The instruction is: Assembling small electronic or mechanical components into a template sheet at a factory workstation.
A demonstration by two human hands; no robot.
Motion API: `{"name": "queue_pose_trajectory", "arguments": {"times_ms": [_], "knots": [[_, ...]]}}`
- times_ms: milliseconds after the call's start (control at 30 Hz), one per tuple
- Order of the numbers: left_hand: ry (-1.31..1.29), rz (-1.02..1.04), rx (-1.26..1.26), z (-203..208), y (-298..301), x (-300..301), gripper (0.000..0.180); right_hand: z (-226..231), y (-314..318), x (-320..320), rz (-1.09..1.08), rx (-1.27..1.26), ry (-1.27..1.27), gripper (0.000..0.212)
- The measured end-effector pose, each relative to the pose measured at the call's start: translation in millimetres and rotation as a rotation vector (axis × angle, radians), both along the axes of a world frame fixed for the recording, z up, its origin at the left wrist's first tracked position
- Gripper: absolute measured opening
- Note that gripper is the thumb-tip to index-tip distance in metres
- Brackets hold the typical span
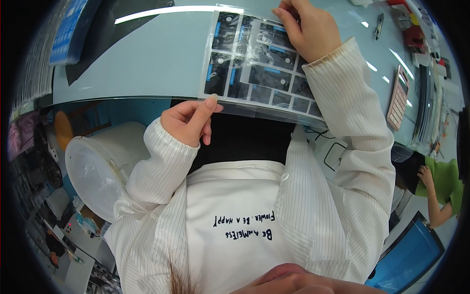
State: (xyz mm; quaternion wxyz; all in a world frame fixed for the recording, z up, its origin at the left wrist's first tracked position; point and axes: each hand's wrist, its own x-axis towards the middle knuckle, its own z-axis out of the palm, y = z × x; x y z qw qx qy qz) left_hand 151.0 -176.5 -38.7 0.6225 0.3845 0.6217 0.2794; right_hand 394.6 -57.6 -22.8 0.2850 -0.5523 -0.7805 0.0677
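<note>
A sheet of black rectangular labels with blue strips and white dots (271,58) lies at the near edge of the glass-topped table, under a glossy clear layer. My left hand (191,120) pinches its near left corner between thumb and forefinger, the other fingers curled. Over by the far right part of the sheet is my right hand (313,32), its thumb and forefinger pressed together near the far edge. What sits in that pinch, perhaps thin clear film, cannot be made out. My right sleeve hides the sheet's right side.
A pink calculator (398,98) and a pen (379,27) lie to the right. At the far left are a black sheet (115,32) and a blue-and-white pack (73,32). A white bin (93,171) stands below the table edge. Another person in green (443,181) is at right.
</note>
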Motion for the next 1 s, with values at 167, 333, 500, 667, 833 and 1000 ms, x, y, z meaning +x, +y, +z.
{"name": "queue_pose_trajectory", "arguments": {"times_ms": [167,333,500,667,833,1000], "knots": [[0.013,-0.049,-0.049,5.6,2.0,0.2,0.036,1.9,-0.5,1.1,0.010,0.007,0.013,0.013],[0.020,-0.047,-0.056,6.7,1.8,1.2,0.035,1.1,0.6,1.9,0.037,0.012,0.016,0.013],[0.020,-0.033,-0.066,6.1,1.5,1.6,0.034,1.8,1.8,1.1,0.041,0.009,0.003,0.012],[0.055,-0.066,-0.052,6.6,1.9,-0.1,0.037,2.0,2.1,0.6,0.032,-0.007,0.007,0.012],[0.087,-0.084,-0.061,4.6,1.9,-1.7,0.038,2.3,1.2,-0.5,0.033,-0.001,0.025,0.012],[0.046,0.003,-0.012,0.5,0.3,1.3,0.032,1.1,-0.7,0.2,0.042,0.076,0.063,0.010]]}}
